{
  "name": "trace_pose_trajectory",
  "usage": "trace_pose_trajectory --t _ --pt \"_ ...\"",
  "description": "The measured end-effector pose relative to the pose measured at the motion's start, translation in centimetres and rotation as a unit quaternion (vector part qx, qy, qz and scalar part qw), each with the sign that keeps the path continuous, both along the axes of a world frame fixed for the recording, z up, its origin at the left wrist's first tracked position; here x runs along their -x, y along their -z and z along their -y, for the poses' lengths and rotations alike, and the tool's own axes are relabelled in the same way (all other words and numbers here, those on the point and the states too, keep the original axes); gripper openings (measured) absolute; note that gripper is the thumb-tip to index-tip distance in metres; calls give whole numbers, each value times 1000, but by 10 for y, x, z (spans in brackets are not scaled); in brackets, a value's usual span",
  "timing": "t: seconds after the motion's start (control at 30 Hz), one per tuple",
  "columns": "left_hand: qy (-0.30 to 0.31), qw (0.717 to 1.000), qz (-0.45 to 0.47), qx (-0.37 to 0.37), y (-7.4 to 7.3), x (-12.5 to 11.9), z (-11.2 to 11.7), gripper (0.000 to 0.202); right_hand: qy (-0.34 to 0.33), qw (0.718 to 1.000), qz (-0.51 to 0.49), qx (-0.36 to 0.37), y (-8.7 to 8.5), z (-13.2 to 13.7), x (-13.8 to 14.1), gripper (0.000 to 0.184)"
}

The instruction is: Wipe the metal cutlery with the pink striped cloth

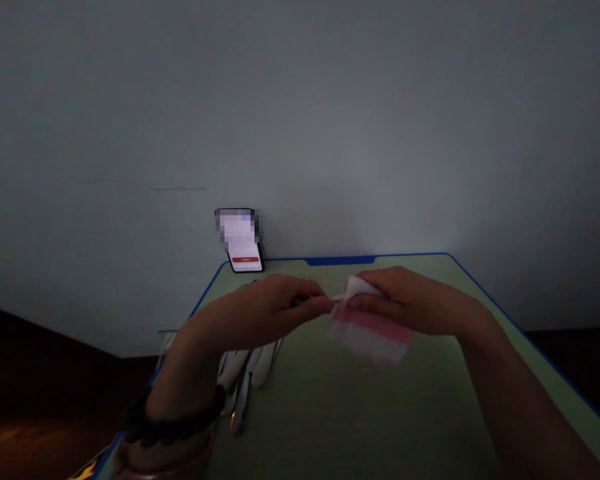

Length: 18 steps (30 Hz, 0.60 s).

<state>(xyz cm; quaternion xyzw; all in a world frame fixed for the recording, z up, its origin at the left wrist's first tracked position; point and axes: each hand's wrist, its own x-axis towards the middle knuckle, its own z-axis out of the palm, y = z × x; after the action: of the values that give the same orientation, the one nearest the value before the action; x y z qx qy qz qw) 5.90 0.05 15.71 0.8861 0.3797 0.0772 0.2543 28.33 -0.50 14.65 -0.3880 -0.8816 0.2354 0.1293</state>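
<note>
My left hand (285,307), closed in a pinch, grips a thin pale rod-like piece (338,297). Most of that piece is hidden by fingers and cloth, so its kind cannot be made out. A pink and white cloth (373,330) is wrapped about its other end, pinched in my right hand (400,300). The cloth's lower part hangs down over the table and is slightly blurred. Under my left forearm lies several pieces of cutlery (240,400), metal with some pale handles, partly covered by the arm.
A phone (247,260) with a lit screen leans against the grey wall (330,133) at the table's back left. The light green table (340,413) has a blue edge. Dark floor (40,400) shows at the left.
</note>
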Motion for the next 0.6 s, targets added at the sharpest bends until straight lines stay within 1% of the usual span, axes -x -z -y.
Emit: trace_pose_trajectory --t 0.1,0.23,0.37,0.47,0.53,0.6 --pt "23 1000 -8 -14 5 -2 -2 32 -9 1000 17 17 3 1 4 30" --pt "36 998 -27 -33 7 -5 -3 29 -20 999 28 14 5 3 7 29" --pt "60 998 -23 -27 4 -4 -1 28 -48 998 25 34 3 3 7 27" --pt "82 996 8 -19 -1 0 2 28 -75 995 3 62 -2 3 1 25" --pt "80 996 29 -26 -3 3 4 27 -69 995 -9 69 -7 4 -7 26" --pt "64 996 41 -35 -5 6 5 26 -46 996 -19 71 -12 7 -15 27"
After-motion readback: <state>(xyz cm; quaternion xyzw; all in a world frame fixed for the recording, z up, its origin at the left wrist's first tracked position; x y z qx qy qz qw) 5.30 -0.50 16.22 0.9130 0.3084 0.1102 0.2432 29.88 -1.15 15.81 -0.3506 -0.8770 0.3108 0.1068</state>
